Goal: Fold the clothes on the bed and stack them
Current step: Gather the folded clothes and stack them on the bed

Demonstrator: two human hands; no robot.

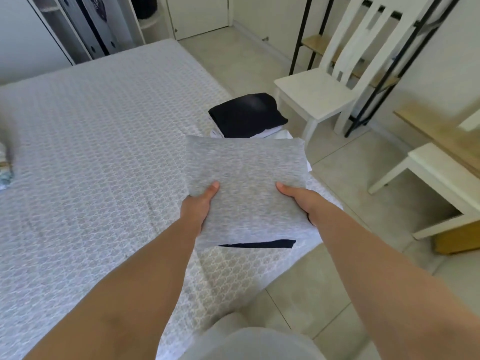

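A folded grey garment (pixel 246 183) with a dark strip along its near edge is held above the right side of the bed (pixel 91 152). My left hand (pixel 198 206) grips its left edge, thumb on top. My right hand (pixel 298 201) grips its right edge the same way; the fingers of both are hidden underneath. Just beyond the garment, at the bed's right edge, sits a stack of folded clothes (pixel 246 115) with a black piece on top and white ones below.
A white chair (pixel 324 92) stands on the tiled floor right of the stack, with a black-framed shelf (pixel 363 74) behind it. A white stool (pixel 441 183) and a wooden desk (pixel 441 126) are at the right. Blurred cloth (pixel 6 167) lies at the bed's left edge.
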